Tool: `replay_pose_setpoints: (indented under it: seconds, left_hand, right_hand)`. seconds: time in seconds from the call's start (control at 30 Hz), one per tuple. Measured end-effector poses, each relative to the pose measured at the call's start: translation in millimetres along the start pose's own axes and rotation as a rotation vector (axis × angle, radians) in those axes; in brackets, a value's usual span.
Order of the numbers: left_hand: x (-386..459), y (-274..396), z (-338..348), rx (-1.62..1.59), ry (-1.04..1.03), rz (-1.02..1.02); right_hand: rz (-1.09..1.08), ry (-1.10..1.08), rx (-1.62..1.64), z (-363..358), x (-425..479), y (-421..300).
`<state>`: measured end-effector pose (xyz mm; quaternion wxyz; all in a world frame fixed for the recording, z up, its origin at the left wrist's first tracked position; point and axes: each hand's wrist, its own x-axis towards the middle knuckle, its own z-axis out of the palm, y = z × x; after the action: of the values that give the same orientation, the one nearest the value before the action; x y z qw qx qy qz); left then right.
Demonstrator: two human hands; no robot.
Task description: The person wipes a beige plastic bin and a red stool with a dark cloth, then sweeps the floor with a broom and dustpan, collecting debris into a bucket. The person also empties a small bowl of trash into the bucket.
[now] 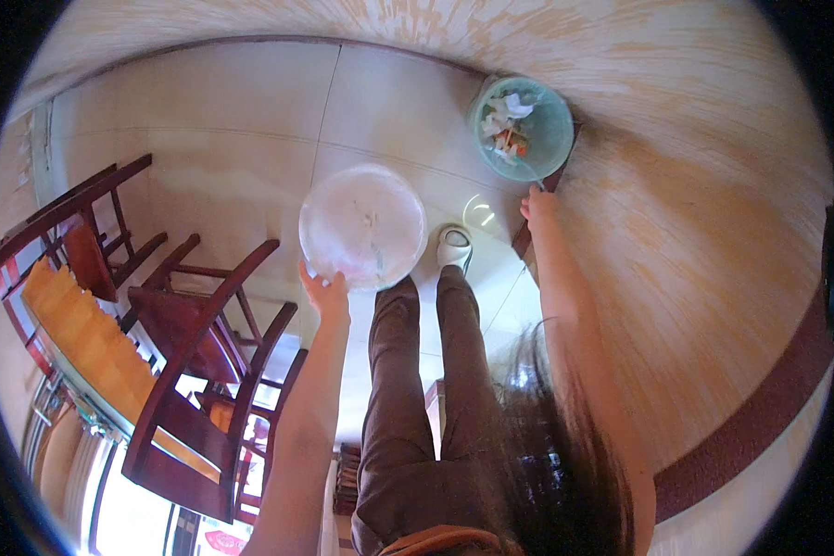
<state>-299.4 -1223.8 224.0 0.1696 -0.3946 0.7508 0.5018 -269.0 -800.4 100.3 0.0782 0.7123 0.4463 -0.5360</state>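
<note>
My left hand (pixel 325 288) grips the near left edge of a round, pale, translucent lid or tray (pixel 363 226), which it holds above the floor in front of my legs. My right hand (pixel 541 204) pinches the near rim, or a bit of the liner, of a light green waste bin (pixel 558 132) in the corner by the wall. Inside the bin lie crumpled white tissues (pixel 518 106) and some orange and white scraps (pixel 511 144). The bin stands to the right of the lid or tray, apart from it.
Several dark red wooden chairs (pixel 181 326) stand at the left around a table with a yellow cover (pixel 94 340). A streaked, beige wall (pixel 681 229) curves along the right, with a dark red baseboard. My shoe (pixel 454 244) rests on the pale tiled floor (pixel 250 104).
</note>
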Motion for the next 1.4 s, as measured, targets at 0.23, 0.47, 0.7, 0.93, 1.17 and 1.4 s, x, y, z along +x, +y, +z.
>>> replay_pose_setpoints:
  seconds: [0.23,0.47,0.7,0.93,1.17,1.4]
  left_hand:
    - [23,20,40,0.137,0.058,0.136]
    - [36,15,76,0.265,0.103,0.213]
    - [36,27,104,0.242,0.106,0.166]
    - [30,38,118,0.356,0.128,0.199]
    - [38,22,117,0.214,0.076,0.157]
    - [52,19,137,0.248,0.034,0.056]
  right_hand:
    - [0.126,0.083,0.500,40,26,-3]
    - [-0.613,0.696,-0.559,28,12,-13]
    - [-1.609,-0.419,-0.972,3,-5,-24]
    - [-0.930,0.310,-0.359,22,-44,14]
    - [0.084,-0.090,0.441,21,44,21]
    - [-0.083,0.076,0.368,-42,-9,104]
